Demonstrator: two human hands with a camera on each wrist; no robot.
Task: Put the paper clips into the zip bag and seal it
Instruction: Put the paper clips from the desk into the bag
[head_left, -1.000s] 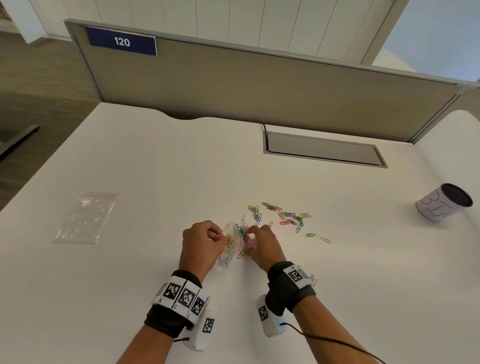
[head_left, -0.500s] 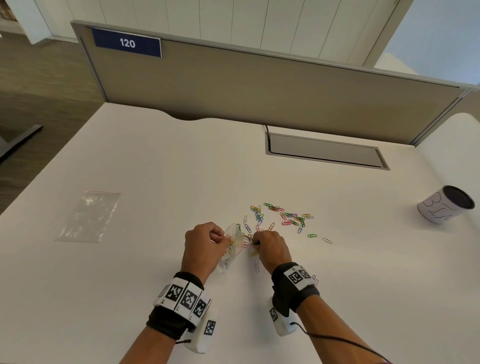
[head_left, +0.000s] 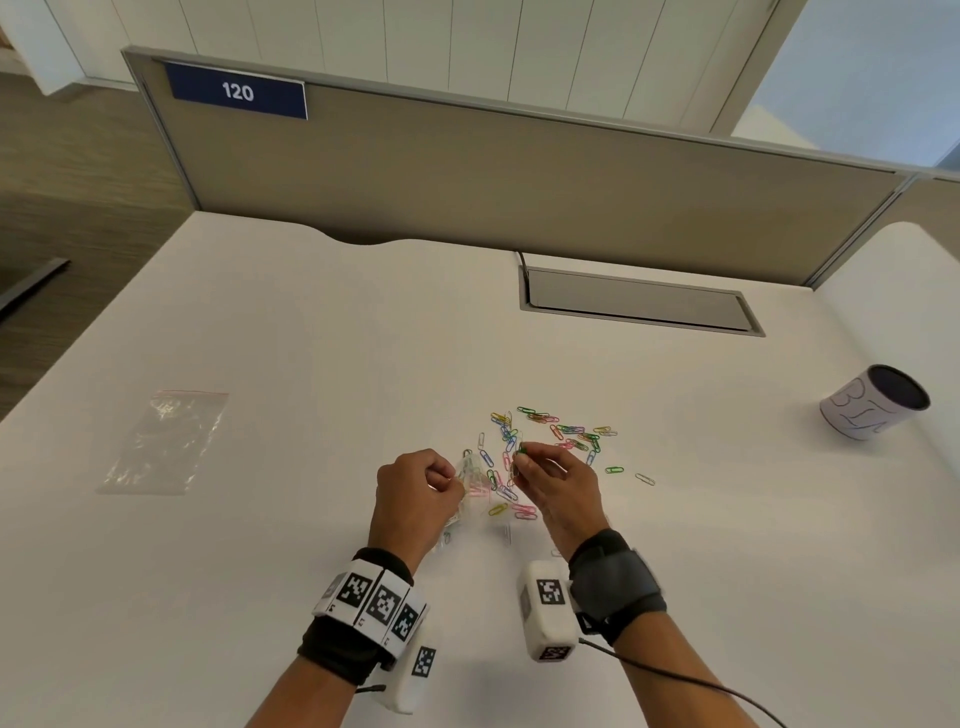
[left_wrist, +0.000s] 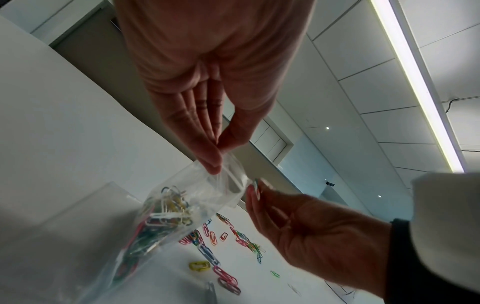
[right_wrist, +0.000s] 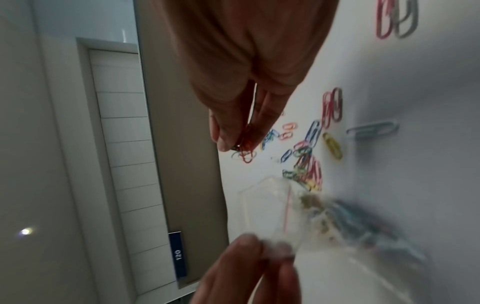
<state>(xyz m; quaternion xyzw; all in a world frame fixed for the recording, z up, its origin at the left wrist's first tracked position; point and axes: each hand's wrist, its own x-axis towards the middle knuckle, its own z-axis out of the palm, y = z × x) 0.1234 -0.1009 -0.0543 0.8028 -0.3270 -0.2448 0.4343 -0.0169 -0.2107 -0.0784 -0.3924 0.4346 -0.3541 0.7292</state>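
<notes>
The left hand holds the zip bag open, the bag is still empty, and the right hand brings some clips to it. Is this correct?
Not quite: the zip bag is not empty. The left wrist view shows many paper clips already inside it. The rest holds: the left hand pinches the bag's mouth, and the right hand brings clips.

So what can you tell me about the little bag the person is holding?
The zip bag is small, clear, crinkly plastic with a thin red line near its open mouth. It already holds a bunch of colourful paper clips. The left hand pinches it at the top edge, so it hangs down toward the white desk. The right hand is close beside the mouth, pinching a few more clips.
</notes>
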